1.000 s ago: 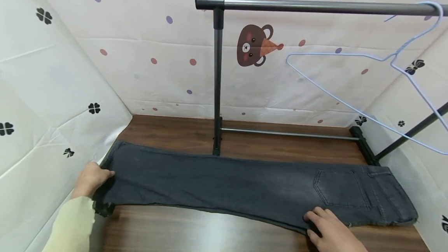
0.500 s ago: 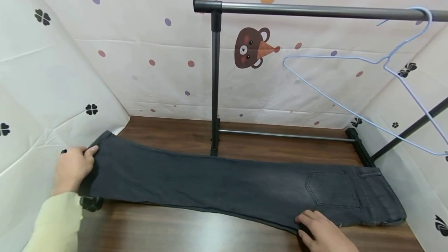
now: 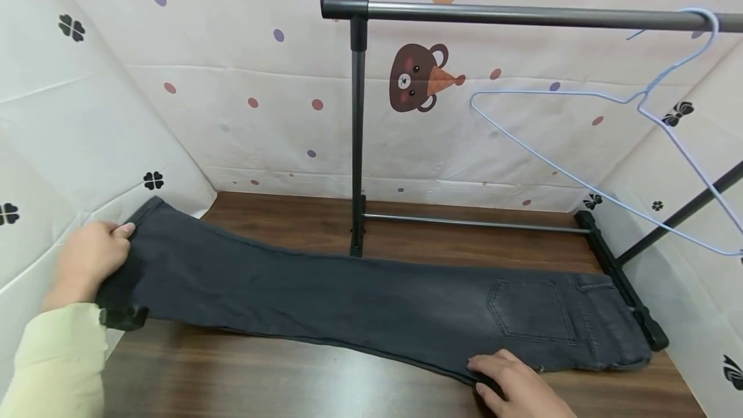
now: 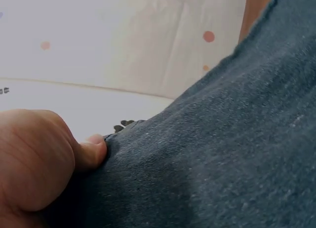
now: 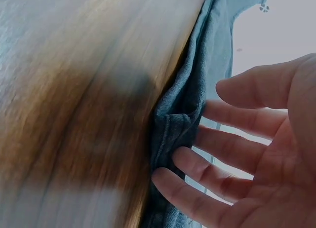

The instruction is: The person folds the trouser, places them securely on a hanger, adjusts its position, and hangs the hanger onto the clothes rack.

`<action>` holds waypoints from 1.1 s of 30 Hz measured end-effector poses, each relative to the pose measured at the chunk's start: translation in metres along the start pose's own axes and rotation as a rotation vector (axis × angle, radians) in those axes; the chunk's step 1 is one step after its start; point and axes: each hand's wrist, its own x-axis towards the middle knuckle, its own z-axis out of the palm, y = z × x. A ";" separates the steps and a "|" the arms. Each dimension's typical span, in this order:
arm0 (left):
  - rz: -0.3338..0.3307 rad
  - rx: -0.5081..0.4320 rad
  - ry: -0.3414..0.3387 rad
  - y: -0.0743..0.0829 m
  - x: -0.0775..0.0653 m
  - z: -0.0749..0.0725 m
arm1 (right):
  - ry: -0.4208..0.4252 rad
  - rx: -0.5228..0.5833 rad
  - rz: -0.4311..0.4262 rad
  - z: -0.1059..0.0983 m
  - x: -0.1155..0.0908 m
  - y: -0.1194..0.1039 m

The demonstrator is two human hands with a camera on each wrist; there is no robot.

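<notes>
A pair of dark grey jeans (image 3: 325,295), folded lengthwise, stretches across the wooden surface, with the back pocket (image 3: 531,308) and waist end at right. My left hand (image 3: 89,257) holds the leg-hem end at far left, raised against the white wall. In the left wrist view, the thumb (image 4: 94,151) lies on top of the denim; the fingers under it are hidden. My right hand (image 3: 516,386) is at the near edge, below the pocket. The right wrist view shows its fingers (image 5: 212,173) loosely bent, touching the folded edge, with the thumb apart from the cloth.
Behind the jeans stands a dark metal clothes rack (image 3: 358,134). A light blue wire hanger (image 3: 551,160) hangs from its bar at right. White patterned sheets (image 3: 278,128) wall in the back and sides. The rack's right foot (image 3: 627,282) lies beside the waist end.
My left hand has pulled the hem end left and up, and the jeans have slid left with it. The right hand has shifted slightly left along with the near edge.
</notes>
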 end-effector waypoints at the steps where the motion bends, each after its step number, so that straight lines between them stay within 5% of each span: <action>1: 0.005 0.006 0.004 0.001 0.000 -0.002 | -0.001 0.002 -0.007 0.000 0.001 -0.001; 6: 0.036 0.033 -0.026 0.013 0.000 -0.008 | 0.006 -0.004 -0.016 0.002 0.002 -0.003; 13: 0.167 0.091 -0.073 0.031 0.002 -0.008 | -0.021 0.038 0.003 -0.002 0.003 -0.002; 17: 0.171 0.097 -0.118 0.043 0.001 -0.008 | -0.044 0.041 0.016 -0.006 0.004 -0.001; 33: 0.250 0.119 -0.083 0.075 -0.012 -0.014 | -0.112 0.077 -0.012 -0.019 0.001 0.001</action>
